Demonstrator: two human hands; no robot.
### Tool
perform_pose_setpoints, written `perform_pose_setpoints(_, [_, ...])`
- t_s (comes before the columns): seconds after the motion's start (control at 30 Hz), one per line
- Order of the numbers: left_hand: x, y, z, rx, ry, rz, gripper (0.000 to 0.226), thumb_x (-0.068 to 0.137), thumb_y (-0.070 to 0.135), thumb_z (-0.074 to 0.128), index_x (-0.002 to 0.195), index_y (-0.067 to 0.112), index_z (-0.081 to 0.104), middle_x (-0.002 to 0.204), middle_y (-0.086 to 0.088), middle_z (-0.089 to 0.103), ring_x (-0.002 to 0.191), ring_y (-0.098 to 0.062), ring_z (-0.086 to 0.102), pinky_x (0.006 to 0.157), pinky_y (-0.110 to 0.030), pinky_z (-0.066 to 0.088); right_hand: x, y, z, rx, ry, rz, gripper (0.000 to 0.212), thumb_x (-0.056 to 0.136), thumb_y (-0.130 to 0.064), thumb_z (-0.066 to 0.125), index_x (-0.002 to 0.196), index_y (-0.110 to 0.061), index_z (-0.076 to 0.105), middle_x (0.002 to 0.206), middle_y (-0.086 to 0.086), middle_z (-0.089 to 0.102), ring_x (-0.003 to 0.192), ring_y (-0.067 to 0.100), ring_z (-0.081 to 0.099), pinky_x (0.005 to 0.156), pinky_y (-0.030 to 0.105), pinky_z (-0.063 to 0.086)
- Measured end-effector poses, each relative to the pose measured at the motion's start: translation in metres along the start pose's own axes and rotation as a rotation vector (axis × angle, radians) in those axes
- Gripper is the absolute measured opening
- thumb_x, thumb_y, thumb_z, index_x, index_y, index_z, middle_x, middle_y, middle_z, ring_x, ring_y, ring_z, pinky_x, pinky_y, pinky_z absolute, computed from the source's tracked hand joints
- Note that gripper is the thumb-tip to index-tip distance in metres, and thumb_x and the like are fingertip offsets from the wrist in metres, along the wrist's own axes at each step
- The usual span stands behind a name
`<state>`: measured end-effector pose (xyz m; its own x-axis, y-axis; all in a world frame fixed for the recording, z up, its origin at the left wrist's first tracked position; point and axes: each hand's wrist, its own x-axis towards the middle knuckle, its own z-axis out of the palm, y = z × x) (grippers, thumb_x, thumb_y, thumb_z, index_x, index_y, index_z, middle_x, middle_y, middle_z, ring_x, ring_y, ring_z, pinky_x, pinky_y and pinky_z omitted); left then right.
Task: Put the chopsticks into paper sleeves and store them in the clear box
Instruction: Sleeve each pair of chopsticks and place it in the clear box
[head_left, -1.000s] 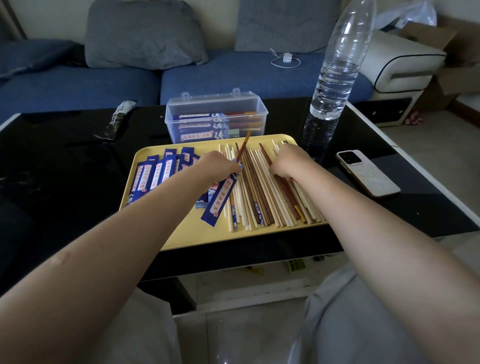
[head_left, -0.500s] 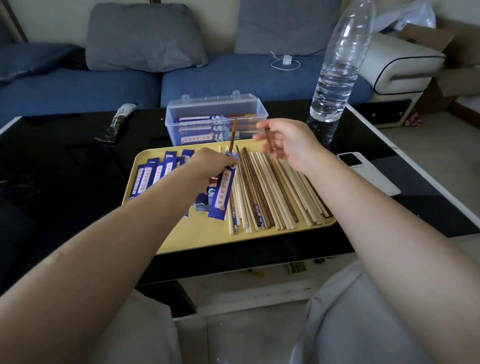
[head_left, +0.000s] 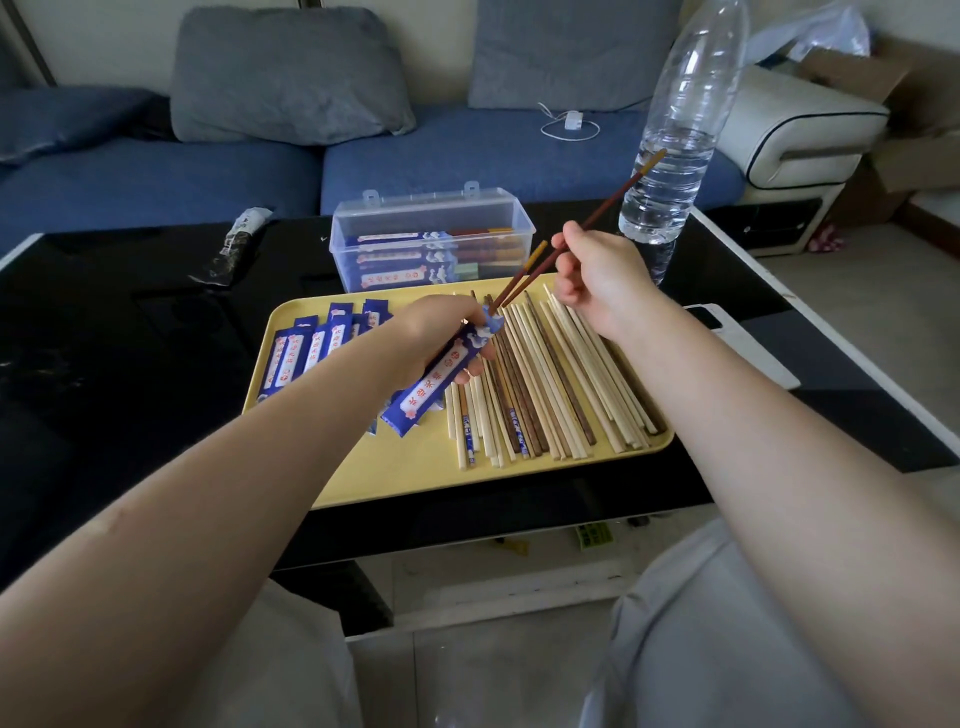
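On the left of the black bench (head_left: 130, 364) lies a small dark wrapper (head_left: 236, 244). On the yellow tray (head_left: 395, 467), a row of blue paper sleeves (head_left: 306, 348) lies on the left side. Your left hand (head_left: 441, 338) holds one blue sleeve (head_left: 441, 374) above the tray, with your fingers curled around it. One dark chopstick (head_left: 524, 270) already sticks out of the sleeve's top. Behind the tray stands the clear box (head_left: 431, 239), lid open, with filled sleeves stacked inside. A big pile of loose chopsticks (head_left: 550, 374), light and dark ones, lies on the right side of the tray. Your right hand (head_left: 602, 275) pinches a second dark chopstick (head_left: 613, 202), and its low tip is right at the sleeve's mouth. A water bottle (head_left: 680, 135) stands behind your right hand. A phone (head_left: 743, 348) lies just right of the tray.
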<state>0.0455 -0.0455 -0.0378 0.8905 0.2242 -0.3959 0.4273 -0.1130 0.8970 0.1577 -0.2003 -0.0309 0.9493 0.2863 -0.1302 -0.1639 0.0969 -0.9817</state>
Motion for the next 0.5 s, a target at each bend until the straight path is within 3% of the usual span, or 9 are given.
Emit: perform_pose_setpoints(0.5, [-0.0003,0.0002,0.0012,0.04,0.033,0.019,0.018,0.097,0.019,0.047,0.102,0.004,0.055,0.077,-0.012,0.065,0.047,-0.016,0.056,0.049,-0.028,0.047,-0.0047,0.0057,0.0019,-0.102,-0.053,0.009,0.024,0.106,-0.024,0.049,0.095,-0.01,0.065,0.061,0.001,0.055,0.055,0.014,0.054,0.053,0.023,0.045])
